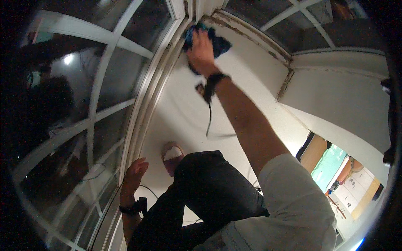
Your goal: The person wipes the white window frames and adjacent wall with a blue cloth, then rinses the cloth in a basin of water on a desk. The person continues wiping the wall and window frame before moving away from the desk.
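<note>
Pressing the cloth (209, 39) into the sill's (184, 113) far corner, your right hand (201, 52) closed its fingers over it to scrub; your left hand (133, 173), fingers loosely spread, steadied you against the window frame (138, 125).

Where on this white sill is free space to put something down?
Bare: the white sill between the right hand with its blue cloth and the foot. Crowded: near the foot, knee and left hand by the window frame.
</note>
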A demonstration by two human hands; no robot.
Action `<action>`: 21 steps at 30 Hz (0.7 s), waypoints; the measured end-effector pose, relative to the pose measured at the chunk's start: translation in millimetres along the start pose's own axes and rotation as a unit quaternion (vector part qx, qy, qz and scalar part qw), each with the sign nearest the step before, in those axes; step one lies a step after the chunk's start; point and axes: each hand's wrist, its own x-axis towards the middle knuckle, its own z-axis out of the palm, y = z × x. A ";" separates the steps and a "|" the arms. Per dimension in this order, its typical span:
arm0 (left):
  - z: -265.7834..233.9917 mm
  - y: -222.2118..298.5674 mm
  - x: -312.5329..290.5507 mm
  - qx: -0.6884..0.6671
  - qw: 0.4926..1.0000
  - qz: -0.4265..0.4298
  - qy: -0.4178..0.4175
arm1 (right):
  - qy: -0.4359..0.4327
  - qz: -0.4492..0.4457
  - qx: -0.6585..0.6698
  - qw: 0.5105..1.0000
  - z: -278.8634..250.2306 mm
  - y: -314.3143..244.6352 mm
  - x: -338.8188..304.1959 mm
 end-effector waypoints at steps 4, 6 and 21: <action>-0.7 -5.9 7.5 -0.019 0.999 0.043 0.000 | -0.259 -0.253 0.164 0.918 -28.9 -42.2 -110.9; -0.9 -6.1 7.1 -0.025 0.999 0.044 -0.017 | -0.452 -0.237 0.232 0.828 -47.8 -44.7 -139.5; -6.5 -42.9 6.7 0.196 0.973 0.061 0.109 | -0.073 -0.104 0.045 0.991 6.1 -56.2 -99.4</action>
